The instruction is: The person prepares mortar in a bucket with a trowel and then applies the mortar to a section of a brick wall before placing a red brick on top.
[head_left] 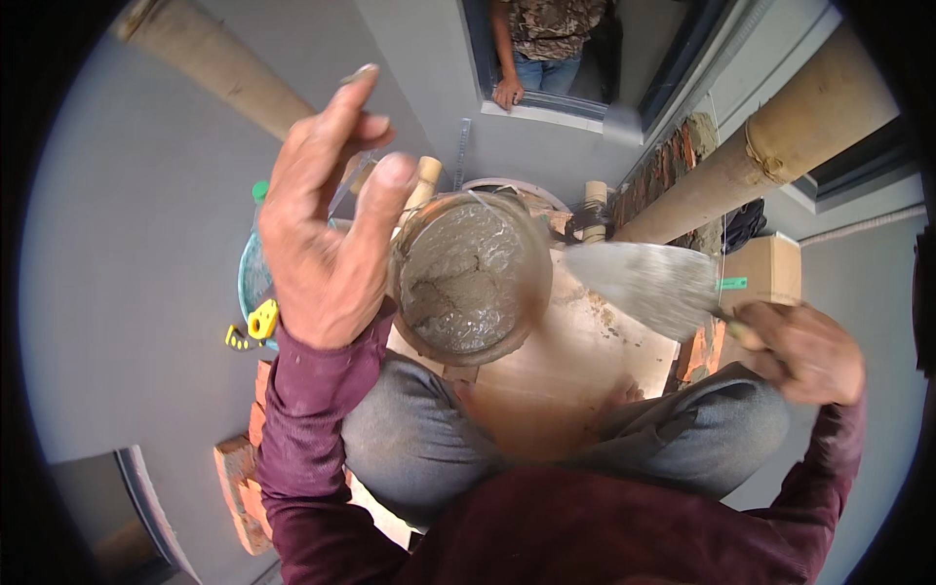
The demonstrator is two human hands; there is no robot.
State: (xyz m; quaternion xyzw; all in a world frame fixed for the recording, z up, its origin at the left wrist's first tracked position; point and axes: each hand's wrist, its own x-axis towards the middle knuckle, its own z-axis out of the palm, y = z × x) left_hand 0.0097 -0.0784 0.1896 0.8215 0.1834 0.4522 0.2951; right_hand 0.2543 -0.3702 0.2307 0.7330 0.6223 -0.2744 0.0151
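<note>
A bucket (395,292) of wet grey mortar (466,278) stands in front of my knees. My left hand (331,210) is raised over the bucket's left side, index finger and thumb stretched apart, with nothing plainly held. On the right, my right hand (804,356) is wrapped round the handle of a trowel (648,285). The broad grey blade points left toward the bucket, apart from its rim, and is smeared by motion.
Bamboo poles (780,136) slant past on both sides. Beside a brick wall edge (673,175) sits a cardboard box (765,268). A teal tub (253,278), a yellow-handled tool (261,320) and bricks (244,487) lie left. Behind the window opening stands another person (556,39).
</note>
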